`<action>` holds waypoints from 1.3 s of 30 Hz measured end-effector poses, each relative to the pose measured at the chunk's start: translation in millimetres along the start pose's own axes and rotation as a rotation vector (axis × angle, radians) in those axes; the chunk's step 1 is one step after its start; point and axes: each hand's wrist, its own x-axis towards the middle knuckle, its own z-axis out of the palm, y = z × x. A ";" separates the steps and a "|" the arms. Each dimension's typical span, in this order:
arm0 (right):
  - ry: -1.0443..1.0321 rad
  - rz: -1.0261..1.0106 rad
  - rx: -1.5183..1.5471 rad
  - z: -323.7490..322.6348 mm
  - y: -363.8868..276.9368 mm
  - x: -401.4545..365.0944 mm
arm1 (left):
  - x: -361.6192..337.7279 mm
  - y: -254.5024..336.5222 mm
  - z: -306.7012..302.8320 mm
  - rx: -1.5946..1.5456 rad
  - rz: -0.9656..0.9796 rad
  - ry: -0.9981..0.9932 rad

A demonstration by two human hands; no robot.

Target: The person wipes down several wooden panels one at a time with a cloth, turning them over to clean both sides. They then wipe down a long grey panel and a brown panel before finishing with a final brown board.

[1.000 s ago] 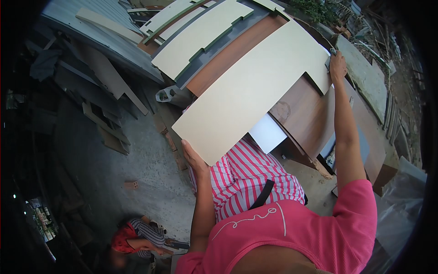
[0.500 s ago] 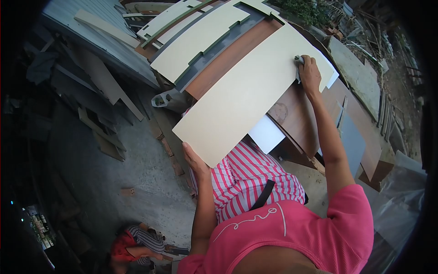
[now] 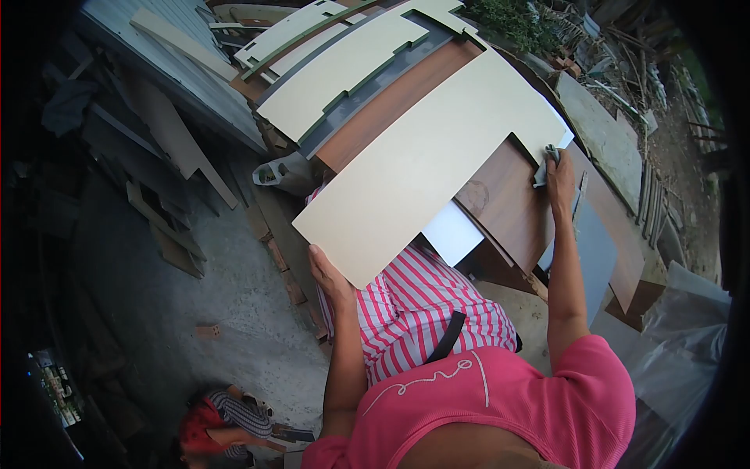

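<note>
A long cream panel (image 3: 414, 172) with a notch cut into its right side lies slanted across the top of a stack of boards. My left hand (image 3: 332, 275) grips its near end, thumb on the upper face and fingers out of sight below. Beside the notch, at the far right part of the panel, my right hand (image 3: 560, 184) is closed on a small crumpled grey rag (image 3: 540, 173) held against the edge. Under the panel, a brown wood-grain board (image 3: 508, 195) and a white board (image 3: 453, 233) stick out.
More cut panels (image 3: 344, 86) in cream, grey and brown lie beyond on the left. Boards (image 3: 168, 133) lean by a corrugated metal sheet (image 3: 199, 74). A person in red (image 3: 205, 426) is low at the bottom left. Clear plastic sheeting (image 3: 683, 336) hangs at the right; a brick (image 3: 208, 331) lies on the floor.
My right hand has moved right and toward me with the rag, from the panel's face to the notch's outer edge, uncovering the notch. My left hand keeps its hold.
</note>
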 end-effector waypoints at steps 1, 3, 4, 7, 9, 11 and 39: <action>0.004 -0.002 0.001 -0.6 -1.6 3.3 | 0.3 0.4 0.7 -0.003 0.003 -0.001; 0.187 -0.029 0.026 -2.1 -10.6 10.4 | -0.2 1.0 1.2 -0.017 -0.034 0.015; 0.204 -0.044 0.057 1.0 -18.9 17.4 | -0.9 0.8 1.1 -0.014 -0.034 0.012; 0.133 -0.124 0.245 16.2 -56.5 20.7 | -1.4 0.7 2.9 -0.070 -0.037 -0.003; 0.123 -0.200 0.167 38.6 -64.9 25.8 | -1.0 3.6 4.0 -0.053 -0.031 -0.004; 0.178 -0.269 0.117 50.8 -60.6 34.9 | -3.5 7.3 6.4 -0.010 -0.024 0.015; 0.218 -0.256 -0.061 75.7 -32.6 106.4 | -6.0 13.3 3.0 0.070 -0.025 -0.061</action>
